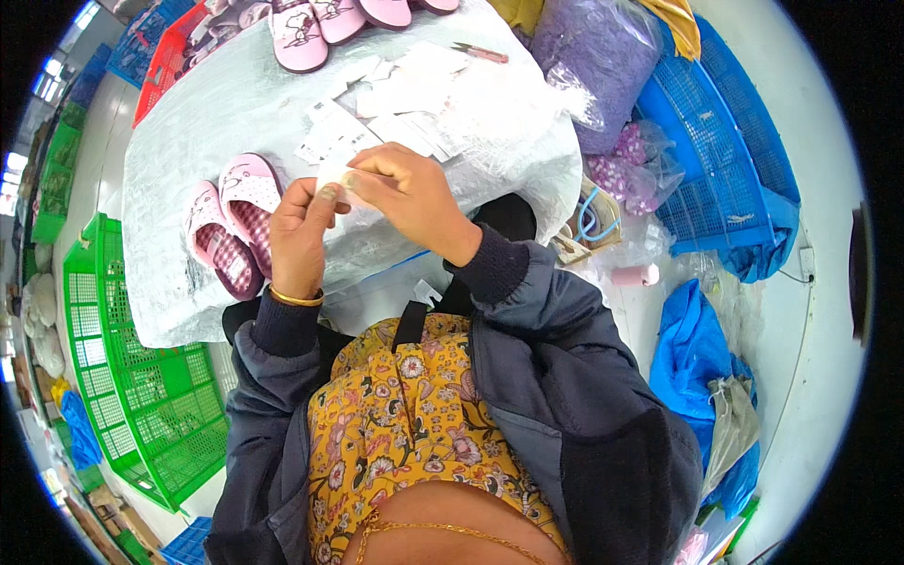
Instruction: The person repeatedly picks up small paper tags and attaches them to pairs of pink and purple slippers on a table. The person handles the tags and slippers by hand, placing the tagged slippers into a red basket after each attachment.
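Note:
Over the table, the fingertips of my left hand [306, 226] and my right hand [403, 193] meet and pinch a small white paper tag [331, 173]. My fingers partly cover it. Left of my left hand lies a pair of pink slippers [252, 200] with dotted uppers and checked insoles, side by side. Beyond my hands, white paper tags and clear plastic pieces [405, 94] are spread in a loose pile. A red pen-like tool [480, 52] with a dark tip rests at the far side of that pile. More pink slippers [299, 40] with a printed cartoon figure sit at the far edge.
The table [160, 282] has a whitish plastic cover. Green crates [141, 377] stand to the left, and a red crate [169, 61] at the far left. On the right are a bag of purple material [598, 66], blue crates [706, 141] and a small box [589, 226].

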Motion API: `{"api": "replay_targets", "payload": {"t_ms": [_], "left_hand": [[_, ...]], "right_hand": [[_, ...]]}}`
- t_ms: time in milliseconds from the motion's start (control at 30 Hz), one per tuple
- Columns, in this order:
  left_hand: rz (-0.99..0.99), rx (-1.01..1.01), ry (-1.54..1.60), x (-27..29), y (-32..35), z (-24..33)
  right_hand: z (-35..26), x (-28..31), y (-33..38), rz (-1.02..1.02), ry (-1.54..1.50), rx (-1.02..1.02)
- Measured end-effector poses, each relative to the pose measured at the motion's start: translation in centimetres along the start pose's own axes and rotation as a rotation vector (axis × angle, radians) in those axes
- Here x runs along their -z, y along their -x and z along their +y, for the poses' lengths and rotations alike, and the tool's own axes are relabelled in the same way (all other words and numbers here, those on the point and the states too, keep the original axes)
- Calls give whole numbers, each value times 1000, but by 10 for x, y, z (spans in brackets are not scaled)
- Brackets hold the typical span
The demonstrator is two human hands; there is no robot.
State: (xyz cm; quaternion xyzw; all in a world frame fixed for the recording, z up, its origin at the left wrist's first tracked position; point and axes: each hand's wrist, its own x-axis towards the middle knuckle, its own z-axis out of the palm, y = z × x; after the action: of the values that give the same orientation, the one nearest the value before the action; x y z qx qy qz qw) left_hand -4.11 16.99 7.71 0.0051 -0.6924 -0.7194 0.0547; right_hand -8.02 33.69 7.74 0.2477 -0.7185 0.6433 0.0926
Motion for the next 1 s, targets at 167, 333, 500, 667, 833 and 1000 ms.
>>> {"api": "replay_targets", "payload": {"t_ms": [167,333,500,667,833,1000], "left_hand": [[-55,82,2,-10,-24,-6],[-112,73,93,-48,-68,-2],[-235,114,156,-101,-111,-10],[-456,194,217,-135,-137,-26],[-554,375,249,-151,-140,-51],[-475,331,166,-163,-130,-62]], "right_hand": [[22,49,46,219,394,141],[41,95,64,317,749,165],[42,94,50,288,929,312],[65,92,38,212,1016,334],[64,91,41,208,962,430],[-5,63,70,-61,496,537]]}}
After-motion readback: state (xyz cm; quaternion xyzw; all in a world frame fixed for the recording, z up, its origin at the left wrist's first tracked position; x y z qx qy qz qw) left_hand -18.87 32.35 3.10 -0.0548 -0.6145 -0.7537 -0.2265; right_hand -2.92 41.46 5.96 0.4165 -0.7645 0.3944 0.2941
